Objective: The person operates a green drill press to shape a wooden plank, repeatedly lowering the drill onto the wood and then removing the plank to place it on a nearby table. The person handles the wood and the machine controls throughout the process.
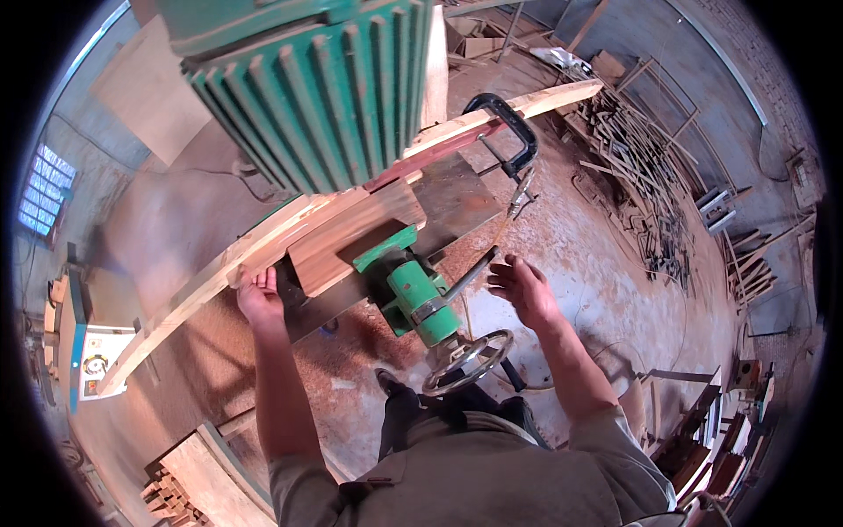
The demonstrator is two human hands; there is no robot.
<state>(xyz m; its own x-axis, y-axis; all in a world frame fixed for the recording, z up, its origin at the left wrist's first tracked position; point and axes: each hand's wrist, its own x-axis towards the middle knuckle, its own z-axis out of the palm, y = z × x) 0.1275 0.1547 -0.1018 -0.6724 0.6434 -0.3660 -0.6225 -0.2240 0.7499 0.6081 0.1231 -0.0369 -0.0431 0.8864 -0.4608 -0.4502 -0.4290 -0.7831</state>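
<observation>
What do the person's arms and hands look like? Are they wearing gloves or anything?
No gloves. The left hand and the right hand are both bare, with no rings or watch that can be seen. The forearms are bare too. The person wears a grey-brown shirt with short sleeves that end near the elbows, loose and a bit creased. No tools or straps are fixed to either arm.

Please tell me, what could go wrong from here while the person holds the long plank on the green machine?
1. The left hand grips the long curved plank right beside the green machine; if the wood jerks, fingers might get pinched or drawn in.
2. The plank sticks out far on both sides, and only one black clamp shows on it, so it may tip or swing.
3. The right hand hovers open near the lever and handwheel; an accidental bump could shift the setting.
</observation>
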